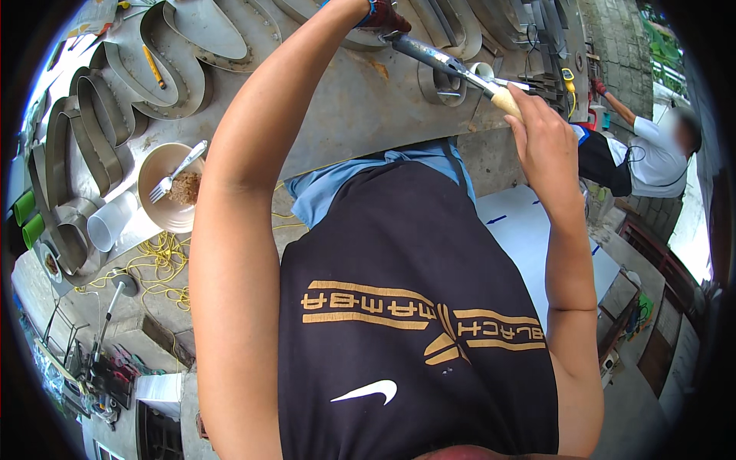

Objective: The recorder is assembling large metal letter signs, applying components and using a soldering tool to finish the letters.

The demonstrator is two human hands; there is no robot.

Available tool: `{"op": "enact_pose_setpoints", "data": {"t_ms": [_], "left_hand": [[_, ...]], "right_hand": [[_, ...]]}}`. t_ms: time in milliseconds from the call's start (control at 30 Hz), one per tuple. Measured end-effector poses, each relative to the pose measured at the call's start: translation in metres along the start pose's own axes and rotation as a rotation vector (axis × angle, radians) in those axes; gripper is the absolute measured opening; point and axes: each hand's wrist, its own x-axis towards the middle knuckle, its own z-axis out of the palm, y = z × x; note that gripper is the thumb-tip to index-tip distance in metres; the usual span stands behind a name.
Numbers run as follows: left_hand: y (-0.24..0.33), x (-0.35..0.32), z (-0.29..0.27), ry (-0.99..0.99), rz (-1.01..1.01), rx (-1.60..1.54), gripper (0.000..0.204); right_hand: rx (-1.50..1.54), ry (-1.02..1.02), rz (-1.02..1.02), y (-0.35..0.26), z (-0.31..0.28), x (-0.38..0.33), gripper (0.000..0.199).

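My right hand (540, 130) is closed around the pale wooden handle (507, 103) of a soldering iron, whose thick metal barrel (427, 54) points up and left. Near the barrel's far end is my left hand (381, 17), in a dark red glove and partly cut off by the upper edge. Its fingers look curled, but what they grip is hidden. Both hands are over a grey metal sheet (345, 115) on the worktable. Just beyond the iron stand curved metal strips (452, 29), bent into outline shapes.
More bent metal outlines (103, 100) stand at the left, with a yellow pen-like tool (153, 67) among them. A bowl (148, 184) with food and a fork sits beside a clear cup (113, 221). Yellow cord (162, 264) lies tangled below. At right, another person (652, 157) works in red gloves.
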Motion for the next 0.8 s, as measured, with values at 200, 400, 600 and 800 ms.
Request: {"op": "enact_pose_setpoints", "data": {"t_ms": [200, 400, 600, 800], "left_hand": [[-0.004, 0.013, 0.016, 0.075, 0.069, 0.109, 0.059], [-0.004, 0.011, 0.013, -0.092, 0.007, 0.064, 0.057], [-0.014, 0.003, 0.029, -0.130, -0.012, 0.020, 0.062], [-0.027, -0.001, 0.038, -0.163, -0.029, -0.014, 0.068]], "right_hand": [[-0.085, -0.037, -0.025, -0.008, -0.006, 0.014, 0.040], [-0.153, -0.053, -0.089, -0.015, -0.005, 0.031, 0.038], [-0.240, -0.065, -0.162, -0.023, -0.009, 0.044, 0.037], [-0.327, -0.112, -0.165, -0.026, -0.012, 0.055, 0.041]]}}
